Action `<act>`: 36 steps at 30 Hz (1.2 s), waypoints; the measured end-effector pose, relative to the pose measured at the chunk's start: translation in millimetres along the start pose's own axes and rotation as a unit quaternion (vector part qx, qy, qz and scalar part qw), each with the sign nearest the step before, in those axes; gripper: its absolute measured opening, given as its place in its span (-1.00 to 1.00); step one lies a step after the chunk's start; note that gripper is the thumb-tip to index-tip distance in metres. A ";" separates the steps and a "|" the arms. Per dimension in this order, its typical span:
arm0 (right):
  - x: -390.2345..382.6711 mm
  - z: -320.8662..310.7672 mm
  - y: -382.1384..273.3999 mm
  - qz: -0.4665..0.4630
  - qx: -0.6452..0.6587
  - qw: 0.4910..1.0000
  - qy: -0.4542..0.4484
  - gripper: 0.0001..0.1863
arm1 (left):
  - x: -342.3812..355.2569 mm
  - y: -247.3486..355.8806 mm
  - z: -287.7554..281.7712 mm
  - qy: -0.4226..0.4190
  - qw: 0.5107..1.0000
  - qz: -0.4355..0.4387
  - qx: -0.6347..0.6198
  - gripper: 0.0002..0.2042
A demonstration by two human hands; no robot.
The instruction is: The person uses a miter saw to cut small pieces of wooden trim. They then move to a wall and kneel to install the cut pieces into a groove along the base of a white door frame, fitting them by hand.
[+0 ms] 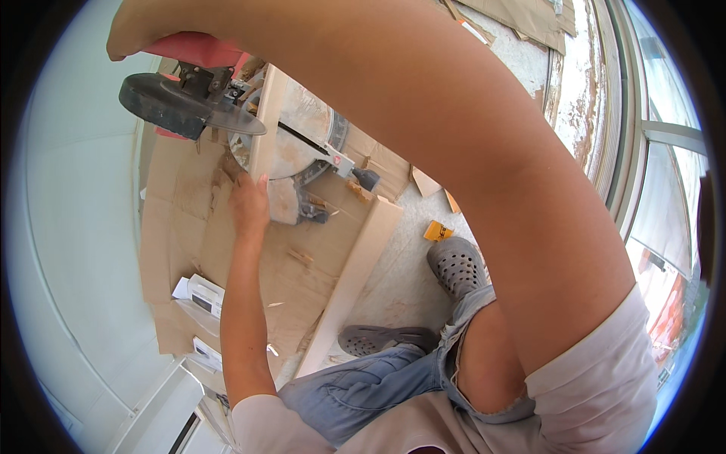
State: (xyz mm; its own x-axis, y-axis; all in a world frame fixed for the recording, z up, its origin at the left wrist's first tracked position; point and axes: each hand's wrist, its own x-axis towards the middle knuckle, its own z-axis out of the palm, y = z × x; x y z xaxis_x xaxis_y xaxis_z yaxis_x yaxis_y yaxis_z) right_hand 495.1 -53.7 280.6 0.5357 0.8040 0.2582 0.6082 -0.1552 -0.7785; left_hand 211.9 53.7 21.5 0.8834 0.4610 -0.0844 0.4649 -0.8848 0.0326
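Observation:
A red and black mitre saw point(178, 98) stands on brown cardboard, its disc blade raised above a round metal turntable point(302, 147) with a slot. My right hand point(144, 26) grips the saw's red handle at the upper left, my forearm arching across the view. A pale board point(268, 113) lies across the turntable. My left hand point(249, 200) holds the near end of that board, below the blade.
A long pale board point(352, 287) lies by my grey clogs. Brown cardboard point(189, 242) covers much of the floor, with white boxed items point(204, 299) at the left. An orange packet point(439, 231), offcuts, a white wall and a window frame surround me.

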 end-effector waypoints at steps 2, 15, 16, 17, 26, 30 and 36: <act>-2.4 -4.6 0.1 0.010 -0.001 1.000 -0.002 -0.68 | 3.1 5.8 0.0 -0.008 1.000 0.001 -0.008 -0.67; -15.5 -13.7 2.2 0.042 0.021 0.999 -0.006 -0.73 | 2.6 3.6 2.3 -0.016 0.999 0.020 -0.029 -0.65; -17.0 -13.6 3.2 0.042 0.021 0.999 -0.007 -0.73 | 2.6 4.4 3.6 -0.020 0.999 0.014 -0.029 -0.65; -18.1 -13.5 2.3 0.041 0.025 0.999 -0.008 -0.74 | 1.9 2.0 4.3 -0.017 0.999 0.010 -0.029 -0.65; -17.6 -12.6 -3.5 0.053 0.001 0.998 -0.024 -0.77 | 3.8 -1.8 5.6 0.006 0.999 0.035 -0.005 -0.64; -23.5 -3.7 -2.6 0.072 -0.047 0.995 -0.041 -0.76 | 3.3 -7.0 6.4 0.022 0.999 0.044 0.015 -0.64; -57.2 5.5 13.9 0.078 -0.041 0.996 -0.006 -0.63 | 3.6 1.2 7.5 -0.002 0.999 0.036 0.003 -0.64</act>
State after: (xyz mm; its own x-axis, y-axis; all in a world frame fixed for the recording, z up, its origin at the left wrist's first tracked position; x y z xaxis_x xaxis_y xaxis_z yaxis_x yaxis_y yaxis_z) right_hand 469.7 -98.6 251.9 0.6214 0.7725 0.1309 0.5642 -0.3252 -0.7589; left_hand 215.2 53.7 13.8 0.9144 0.3956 -0.0859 0.3995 -0.9162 0.0326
